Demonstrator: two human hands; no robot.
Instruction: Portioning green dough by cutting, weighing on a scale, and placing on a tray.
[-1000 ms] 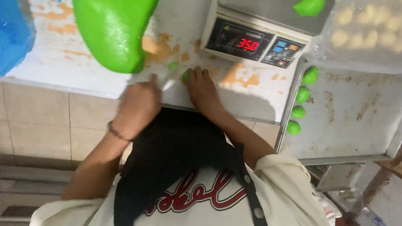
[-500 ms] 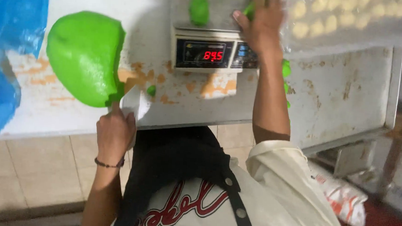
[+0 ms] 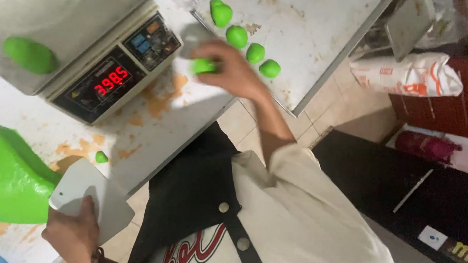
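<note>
Head view: a person at a flour-streaked white table [image 3: 153,121] portions bright green dough. The right hand [image 3: 229,69] curls its fingers around a small green dough piece [image 3: 203,65] just beside the edge of a metal tray [image 3: 315,39], where four rounded dough balls [image 3: 255,52] already sit in a loose row. The left hand [image 3: 73,230] clamps thumb and fingers on a white plastic scraper [image 3: 92,196], its blade resting against the big dough mass [image 3: 3,179] at the table's near edge.

One more lump [image 3: 30,55] lies on the steel pan of the digital scale [image 3: 92,58], whose red display is lit. A tiny green scrap [image 3: 101,157] sits loose on the table between scale and scraper.

The risks, judged from this moment: the held piece looks soft and tacky, so it could cling to the fingers and land misshapen or touching a neighbouring ball, and the two might fuse. The right hand is blurred with motion, and a hasty placing could nudge the row out of line. The large mass overhangs close to the table edge; a careless push of the scraper might tip some off.

The dough itself appears smooth, glossy and vividly lime coloured, holding a rounded shape once rolled.
</note>
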